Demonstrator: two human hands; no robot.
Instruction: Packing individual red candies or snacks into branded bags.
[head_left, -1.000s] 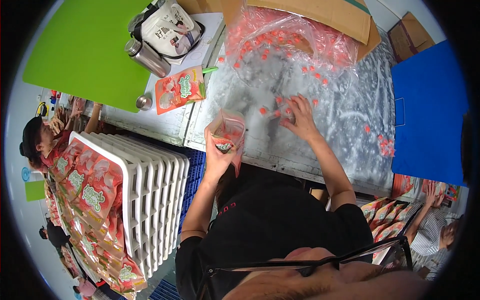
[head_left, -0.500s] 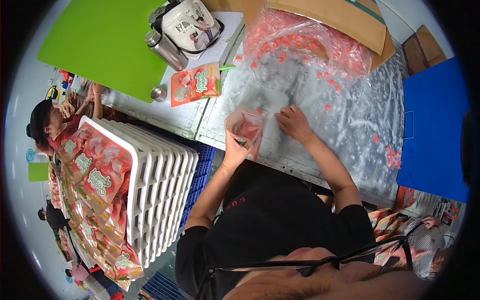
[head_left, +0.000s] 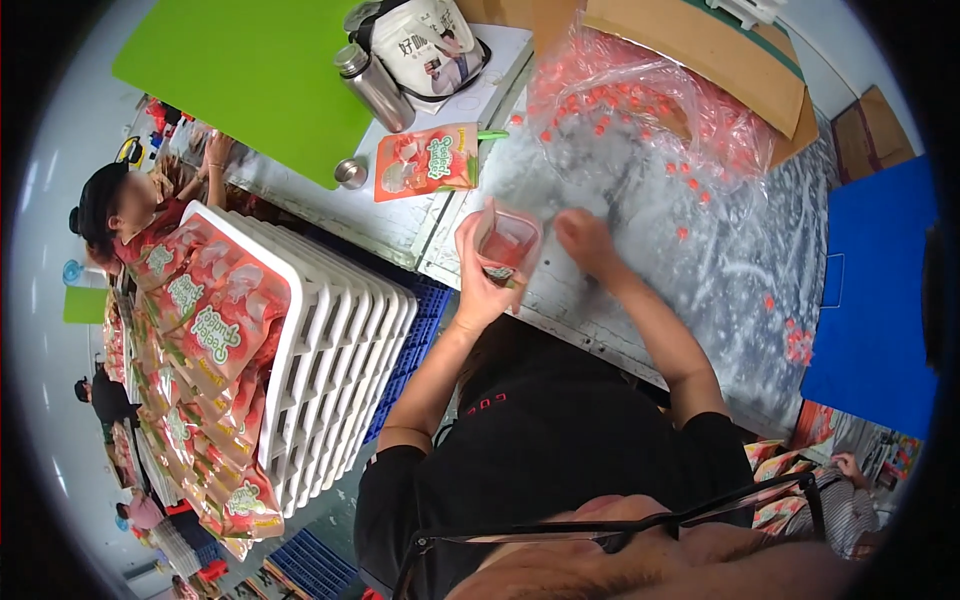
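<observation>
My left hand (head_left: 482, 292) grips a red and pink plastic pouch (head_left: 508, 243) over the front edge of the table. The pouch stands upright with its mouth spread, so its inside shows. Just to the right, apart from the pouch, is my right hand (head_left: 585, 242), slightly blurred above the tabletop. Its fingers are curled in, and whatever they may hold is hidden. A filled-looking printed pouch (head_left: 427, 162) lies flat beyond my left hand, with a green pen-like stick (head_left: 492, 134) at its edge.
Small red wrapped pieces (head_left: 683, 233) lie scattered before a carton (head_left: 690, 45) lined with clear plastic. A steel flask (head_left: 374, 88) and a white bag (head_left: 425, 50) stand at the back. Stacked white crates (head_left: 340, 350) full of pouches rise at left; a blue panel (head_left: 880, 280) stands right.
The whole view has shifted, moving the scene slightly rightward. The pouch in my left hand has turned and its mouth looks squarer. My right hand's fingers have curled in more.
</observation>
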